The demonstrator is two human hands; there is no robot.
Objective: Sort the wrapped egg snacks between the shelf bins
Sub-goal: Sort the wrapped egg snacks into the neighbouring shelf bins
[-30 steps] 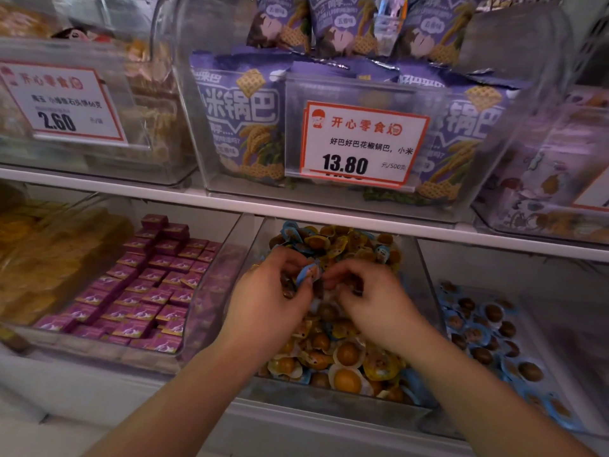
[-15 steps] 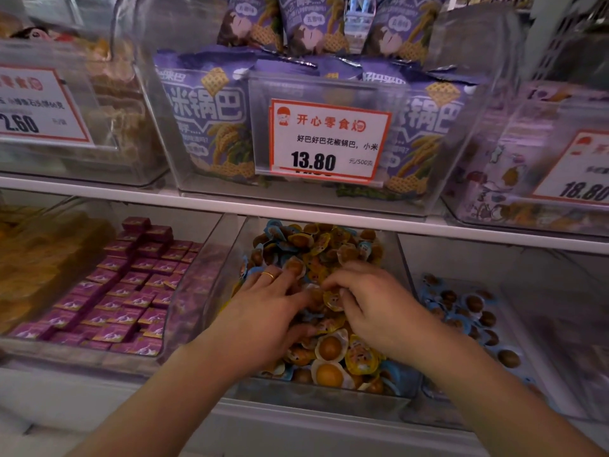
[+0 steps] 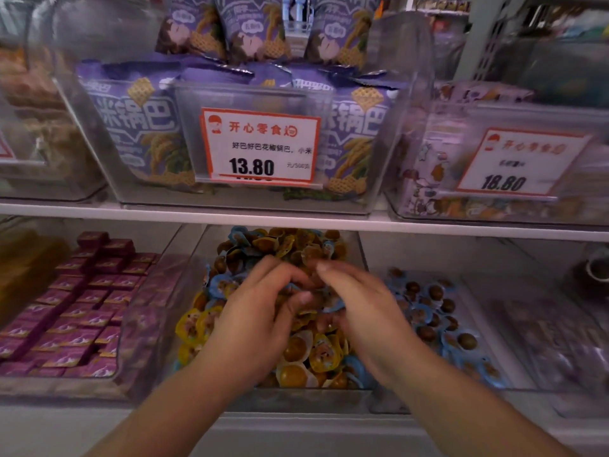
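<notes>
Both hands work inside the clear plastic middle bin [image 3: 184, 324] on the lower shelf, which is heaped with wrapped egg snacks in yellow and blue packets [image 3: 296, 354]. The left hand [image 3: 260, 324] lies over the centre of the heap with fingers curled down into the packets; the right hand [image 3: 359, 311] lies just beside it, fingers bent toward the left hand's fingertips. Motion blur hides whether either hand actually pinches a packet, so I cannot tell.

The white shelf board [image 3: 461, 230] runs just above the heap's rear edge, leaving only a low gap over the back of the bin; the front edge is open toward the person. The right-hand clear bin [image 3: 514, 328] holds a thin single layer of blue-wrapped egg snacks [image 3: 431, 311], with bare floor toward its right side. The bin to the left holds rows of small purple boxes [image 3: 82, 308]. Above hang purple rice-cracker bags [image 3: 131, 127] behind a white and red price tag reading 13.80 [image 3: 260, 146].

Compared with half a second ago, the hands sit closer together and nearer the heap's middle, and the view has swung slightly rightward.
</notes>
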